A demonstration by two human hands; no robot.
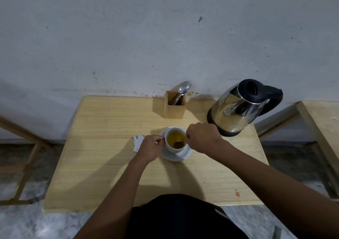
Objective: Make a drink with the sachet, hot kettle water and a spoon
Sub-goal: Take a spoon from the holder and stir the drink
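Teacup [175, 140] of amber drink sits on a white saucer [176, 156] mid-worktop [102, 174]. Left hand [150, 147] pinches the cup's handle; right hand [200, 137] is closed around a spoon [180, 143] whose bowl is dipped in the liquid. Torn white sachet [138, 143] lies just left of the left hand. Farther back stand a wooden cutlery holder [174, 108] and, at right, a steel kettle [240, 108].
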